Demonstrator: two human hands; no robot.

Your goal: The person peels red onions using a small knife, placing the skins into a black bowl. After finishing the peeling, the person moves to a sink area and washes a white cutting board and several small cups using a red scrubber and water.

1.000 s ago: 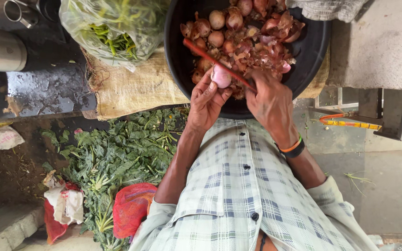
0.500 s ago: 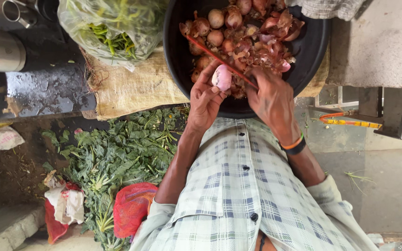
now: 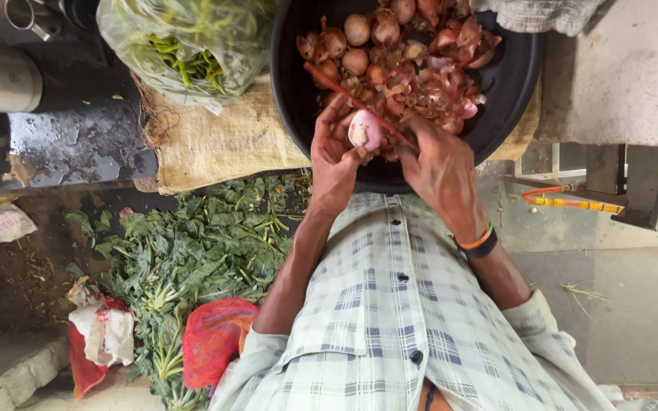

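Here our left hand [image 3: 334, 156] closes around a peeled onion [image 3: 365, 129] above the black bowl [image 3: 512, 84]. Our right hand [image 3: 439, 164] grips a knife [image 3: 352, 99], touching the onion between both hands.

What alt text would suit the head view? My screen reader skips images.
Seen from above, a person's left hand holds a peeled onion while the right hand works a red-handled knife against it, over a black bowl of onions and skins. Leafy greens lie on the ground.
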